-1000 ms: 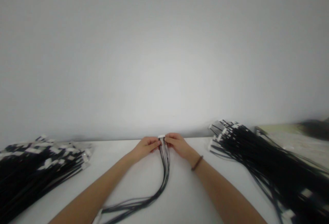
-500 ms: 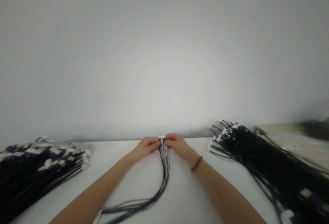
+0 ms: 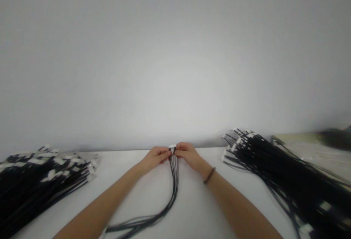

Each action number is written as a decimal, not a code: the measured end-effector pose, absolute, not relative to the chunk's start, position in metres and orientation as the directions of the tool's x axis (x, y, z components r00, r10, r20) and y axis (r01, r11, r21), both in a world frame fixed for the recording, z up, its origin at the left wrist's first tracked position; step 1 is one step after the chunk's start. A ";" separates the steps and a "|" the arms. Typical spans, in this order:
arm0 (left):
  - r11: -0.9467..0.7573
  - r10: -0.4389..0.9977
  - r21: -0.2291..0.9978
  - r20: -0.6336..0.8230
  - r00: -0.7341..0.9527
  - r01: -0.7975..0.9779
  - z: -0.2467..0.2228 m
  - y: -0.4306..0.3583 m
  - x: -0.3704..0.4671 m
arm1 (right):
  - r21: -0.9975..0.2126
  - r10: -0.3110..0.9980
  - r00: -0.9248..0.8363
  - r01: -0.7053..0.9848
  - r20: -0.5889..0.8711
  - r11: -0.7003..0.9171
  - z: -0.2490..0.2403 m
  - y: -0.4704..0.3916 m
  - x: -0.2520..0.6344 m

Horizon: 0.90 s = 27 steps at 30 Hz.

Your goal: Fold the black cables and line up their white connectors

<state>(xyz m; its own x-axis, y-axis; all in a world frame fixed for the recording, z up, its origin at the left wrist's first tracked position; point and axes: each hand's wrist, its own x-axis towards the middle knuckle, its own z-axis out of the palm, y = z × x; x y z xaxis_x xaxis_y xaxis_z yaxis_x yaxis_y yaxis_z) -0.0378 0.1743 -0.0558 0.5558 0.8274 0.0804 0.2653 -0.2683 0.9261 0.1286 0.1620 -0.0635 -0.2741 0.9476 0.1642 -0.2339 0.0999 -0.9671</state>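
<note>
Between my two hands is a wire harness (image 3: 173, 191), a bundle of thin black wires ending in a white connector (image 3: 172, 146) at the top. My left hand (image 3: 157, 155) pinches the wires just below the connector from the left. From the right, my right hand (image 3: 187, 153) pinches the same end, thumb and forefinger pressed together. The wires fan apart slightly under the connector, then curve down and left across the table toward my left forearm. Their other end lies partly out of view at the bottom edge.
A heap of black cables with white ends (image 3: 49, 180) lies at the left. A larger pile of black harnesses (image 3: 274, 166) covers the right side of the white table (image 3: 197, 202). Behind it are clear plastic and a greenish board (image 3: 296, 136). A pale wall (image 3: 175, 67) rises behind the table.
Both hands keep their grip in nearly the same place. The wire curve below them has shifted slightly left.
</note>
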 end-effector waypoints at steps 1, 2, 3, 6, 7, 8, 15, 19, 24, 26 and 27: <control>-0.266 0.826 0.928 0.079 0.558 0.262 -0.056 0.174 -0.038 | -0.967 0.949 -0.272 -0.239 0.157 0.092 -0.064 0.162 0.129; -0.264 0.825 0.930 0.080 0.560 0.256 -0.056 0.174 -0.038 | -0.966 0.950 -0.272 -0.243 0.154 0.088 -0.064 0.162 0.128; -0.263 0.824 0.932 0.080 0.561 0.252 -0.056 0.175 -0.038 | -0.966 0.950 -0.272 -0.243 0.155 0.088 -0.064 0.162 0.128; -0.269 0.820 0.932 0.090 0.565 0.242 -0.057 0.176 -0.038 | -0.966 0.950 -0.267 -0.239 0.163 0.098 -0.063 0.162 0.129; -0.270 0.820 0.932 0.092 0.565 0.241 -0.058 0.176 -0.038 | -0.966 0.950 -0.266 -0.239 0.166 0.102 -0.063 0.162 0.129; -0.270 0.820 0.932 0.092 0.564 0.240 -0.058 0.176 -0.038 | -0.966 0.949 -0.266 -0.236 0.167 0.103 -0.063 0.162 0.129; -0.250 0.824 0.939 0.078 0.561 0.237 -0.058 0.176 -0.038 | -0.968 0.949 -0.261 -0.221 0.175 0.118 -0.066 0.164 0.129; -0.245 0.819 0.945 0.083 0.568 0.216 -0.057 0.176 -0.037 | -0.973 0.951 -0.255 -0.191 0.175 0.128 -0.065 0.163 0.128; -0.261 0.824 0.939 0.097 0.559 0.222 -0.054 0.174 -0.037 | -0.977 0.944 -0.266 -0.133 0.196 0.165 -0.060 0.159 0.127; -0.248 0.830 0.943 0.087 0.551 0.224 -0.052 0.173 -0.037 | -0.976 0.935 -0.286 -0.104 0.212 0.189 -0.059 0.157 0.128; -0.235 0.832 0.947 0.079 0.549 0.220 -0.051 0.172 -0.037 | -0.976 0.932 -0.293 -0.093 0.214 0.195 -0.058 0.157 0.128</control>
<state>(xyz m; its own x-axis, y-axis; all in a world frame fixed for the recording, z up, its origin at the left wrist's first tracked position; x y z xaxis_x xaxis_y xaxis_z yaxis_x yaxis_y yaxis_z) -0.0366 0.1721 -0.0512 0.5485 0.8324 0.0792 0.2200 -0.2351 0.9467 0.1282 0.1572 -0.0583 -0.2931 0.9319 0.2138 -0.0934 0.1946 -0.9764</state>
